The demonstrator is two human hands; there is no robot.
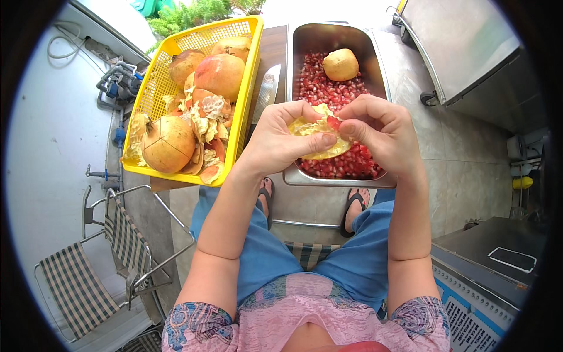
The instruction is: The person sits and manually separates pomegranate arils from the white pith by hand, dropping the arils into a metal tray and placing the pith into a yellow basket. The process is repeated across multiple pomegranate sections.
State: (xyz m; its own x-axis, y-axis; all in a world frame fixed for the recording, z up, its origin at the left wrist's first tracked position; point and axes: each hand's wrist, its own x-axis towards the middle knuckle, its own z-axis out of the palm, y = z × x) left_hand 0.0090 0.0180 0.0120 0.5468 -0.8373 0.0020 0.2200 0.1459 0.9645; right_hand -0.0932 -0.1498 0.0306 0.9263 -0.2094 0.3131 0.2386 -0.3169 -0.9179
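My left hand [288, 136] grips a piece of pomegranate rind [323, 152] with pale yellow membrane, held above the steel pan. At its right side my right hand [380, 130] pinches a small cluster of red arils [334, 122] between thumb and forefinger, against the membrane. Below both hands, the deep steel pan [341, 181] holds many loose red arils [321, 83]. On the arils near the pan's far end rests a yellowish pomegranate piece [341, 64], its skin facing up.
A yellow plastic basket [248, 97] at left holds whole pomegranates [168, 144] and torn peels [209, 116]. Between basket and pan, a knife [267, 90] lies on a wooden surface [273, 44]. Folding checked chairs [77, 290] stand at lower left; a wheeled metal cart [462, 48] is at upper right.
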